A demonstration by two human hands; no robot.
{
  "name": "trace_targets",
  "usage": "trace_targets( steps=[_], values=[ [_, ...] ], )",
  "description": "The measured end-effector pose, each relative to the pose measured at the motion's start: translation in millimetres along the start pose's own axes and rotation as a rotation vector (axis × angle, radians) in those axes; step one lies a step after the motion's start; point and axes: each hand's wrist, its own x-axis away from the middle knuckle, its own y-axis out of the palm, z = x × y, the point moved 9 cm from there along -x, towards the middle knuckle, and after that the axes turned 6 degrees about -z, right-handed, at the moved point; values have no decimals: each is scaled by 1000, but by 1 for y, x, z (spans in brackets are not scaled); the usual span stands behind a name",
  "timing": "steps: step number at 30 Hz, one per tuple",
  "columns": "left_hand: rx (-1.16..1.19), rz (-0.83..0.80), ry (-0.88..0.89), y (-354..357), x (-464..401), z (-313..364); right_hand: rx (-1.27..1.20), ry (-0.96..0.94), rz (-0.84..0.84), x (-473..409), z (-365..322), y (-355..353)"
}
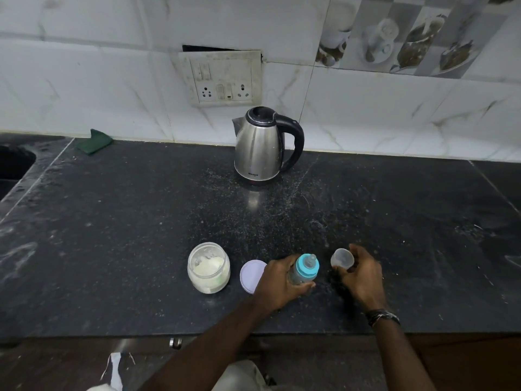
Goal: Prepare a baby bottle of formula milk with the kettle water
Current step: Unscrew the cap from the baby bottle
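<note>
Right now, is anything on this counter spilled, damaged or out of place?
Yes. Pale powdery specks are scattered over the black stone counter near the steel electric kettle. The white wall switch plate sits askew, with a dark gap above it.

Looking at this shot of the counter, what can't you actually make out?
- Kettle: water level, hidden by the steel wall and closed lid.
- Baby bottle: contents, covered by the left hand.
- Sink: cut off by the left edge.
</note>
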Motion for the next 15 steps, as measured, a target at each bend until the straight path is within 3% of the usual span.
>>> trace_targets(
  steps=[9,15],
  values=[
    [6,-8,-3,2,0,-4,262,-14,-93,1,-13,-8],
    [20,-11,13,1,-1,-3,141,-173,8,22,-83,-46]
  ],
)
